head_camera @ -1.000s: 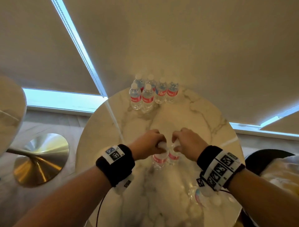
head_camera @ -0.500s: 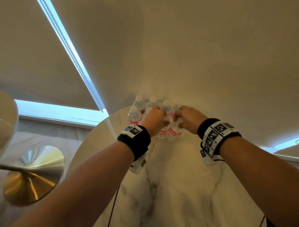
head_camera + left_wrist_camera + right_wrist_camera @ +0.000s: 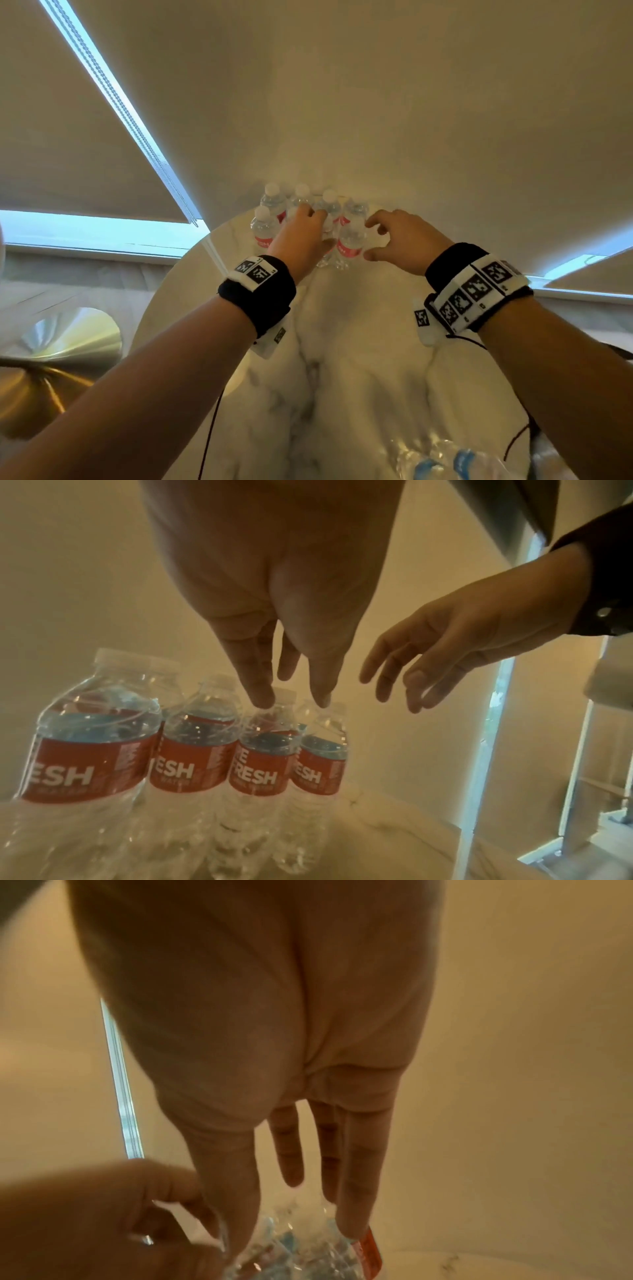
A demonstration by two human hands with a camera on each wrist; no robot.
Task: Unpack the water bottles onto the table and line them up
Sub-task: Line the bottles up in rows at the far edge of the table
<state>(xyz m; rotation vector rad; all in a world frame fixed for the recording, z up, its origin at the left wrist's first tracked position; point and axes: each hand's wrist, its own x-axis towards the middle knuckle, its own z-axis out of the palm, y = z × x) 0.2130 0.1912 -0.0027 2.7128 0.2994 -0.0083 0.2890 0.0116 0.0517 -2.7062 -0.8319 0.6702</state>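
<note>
Several clear water bottles (image 3: 263, 228) with red labels stand in two rows at the far edge of the round marble table (image 3: 359, 359). My left hand (image 3: 318, 228) hovers over the front row, its straight fingers (image 3: 260, 693) and thumb pointing down at a bottle top (image 3: 284, 693) without gripping it. My right hand (image 3: 371, 238) is just right of the front right bottle (image 3: 349, 240), fingers loosely spread and holding nothing. In the right wrist view, my right hand (image 3: 294, 1231) hangs over a bottle (image 3: 291, 1253) with its fingers straight.
Crumpled clear plastic wrap with blue print (image 3: 445, 462) lies at the table's near edge. A second table with a gold base (image 3: 61, 342) stands to the left. Window blinds (image 3: 376, 102) hang right behind the bottles.
Both hands carried a bottle each from the middle of the table to the far group. The bottles now stand there and both hands have let go.
</note>
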